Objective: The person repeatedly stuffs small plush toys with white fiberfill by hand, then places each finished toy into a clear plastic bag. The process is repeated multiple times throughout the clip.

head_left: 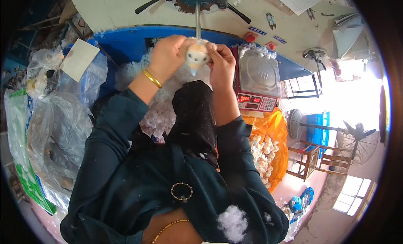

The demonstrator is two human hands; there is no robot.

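Both my hands are raised in front of me around a small plush toy (pixel 197 56), cream and orange with a little face. My left hand (pixel 168 53), with a gold bangle on the wrist, grips the toy's left side. My right hand (pixel 221 63) pinches its right side. The toy sits at the lower end of a thin metal tube (pixel 197 19) that comes down from a stuffing machine. White fibre filling (pixel 161 111) lies heaped below my hands inside a blue bin (pixel 126 40).
A digital scale (pixel 257 82) with a steel pan stands right of my hands. An orange bag (pixel 275 130) of small cream plush pieces lies below it. Clear plastic bags (pixel 58 126) pile up at the left. Standing fans (pixel 359 141) and wooden chairs are at far right.
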